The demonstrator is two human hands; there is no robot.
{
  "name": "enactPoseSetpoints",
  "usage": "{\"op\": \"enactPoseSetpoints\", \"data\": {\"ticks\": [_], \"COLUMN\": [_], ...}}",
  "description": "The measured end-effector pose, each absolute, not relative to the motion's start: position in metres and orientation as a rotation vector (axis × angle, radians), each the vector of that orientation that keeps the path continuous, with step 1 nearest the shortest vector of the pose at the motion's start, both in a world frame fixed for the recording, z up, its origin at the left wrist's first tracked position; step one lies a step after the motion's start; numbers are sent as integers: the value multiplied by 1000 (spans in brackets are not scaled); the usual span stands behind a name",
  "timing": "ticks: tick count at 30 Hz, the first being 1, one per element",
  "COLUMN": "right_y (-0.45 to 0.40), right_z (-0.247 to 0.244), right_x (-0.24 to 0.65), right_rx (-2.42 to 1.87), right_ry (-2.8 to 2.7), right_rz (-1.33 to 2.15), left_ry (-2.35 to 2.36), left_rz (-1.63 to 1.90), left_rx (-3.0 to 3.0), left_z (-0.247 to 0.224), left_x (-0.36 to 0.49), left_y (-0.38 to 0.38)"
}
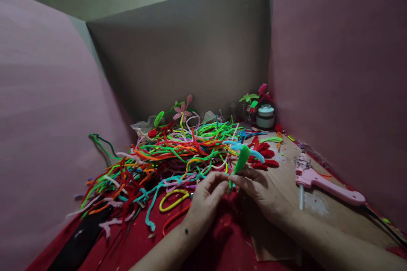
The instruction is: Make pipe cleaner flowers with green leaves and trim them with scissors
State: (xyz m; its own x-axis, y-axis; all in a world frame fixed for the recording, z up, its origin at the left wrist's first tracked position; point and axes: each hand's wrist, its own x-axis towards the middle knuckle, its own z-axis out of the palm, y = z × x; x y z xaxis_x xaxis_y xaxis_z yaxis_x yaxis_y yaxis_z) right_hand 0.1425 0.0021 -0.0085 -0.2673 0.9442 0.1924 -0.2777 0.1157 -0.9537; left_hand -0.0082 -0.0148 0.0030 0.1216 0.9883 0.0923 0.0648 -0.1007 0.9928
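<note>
Now, green fuzzy leaf: up in the middle, tilted slightly right, its base caught between both hands, over the near edge of the pipe-cleaner heap.
Left hand: thumb and forefinger drawn close together, pinching the leaf's thin stem.
Right hand: thumb and fingers narrowed on the same spot, gripping the leaf's base from the other side.
Scissors: beside the left hand, yellow loop showing, lying on the red cloth.
Red petals: bunched beyond the right hand, a light-blue strip alongside.
Glue gun: pink, out to the right on the brown cardboard, pale stick poking towards us.
Lidded pot: at the back, near the fuzzy flowers.
</note>
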Motion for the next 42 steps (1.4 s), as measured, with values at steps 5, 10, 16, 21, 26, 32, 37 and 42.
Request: {"op": "enactPoseSetpoints", "data": {"ticks": [5,10,16,21,26,32,37,42], "right_y": [-2,-2,1,-2,-3,1,1,-4], "right_z": [-6,-7,-11,-9,-9,-13,-14,-8], "right_x": [140,140,140,131,130,134,133,133], "right_rx": [-757,-676,-604,-555,-564,-671,-716,-693], "right_ry": [-1385,-1387,-1176,-971,-901,-1003,-1064,-1129], "right_rz": [1386,1390,1544,1760,1826,1754,1713,1682], "left_ry": [1011,777,962,897,823,851,913,931], "left_rz": [1286,1056,1311,1579,1534,1399,1582,1787], "left_rx": [1316,1314,1590,1566,1555,1720,2057,2538], "left_z": [25,44,37,19,20,32,35,36], "left_x": [-9,9,19,20,19,13,9,0], "left_y": [0,2,8,10,11,14,4,0]}}
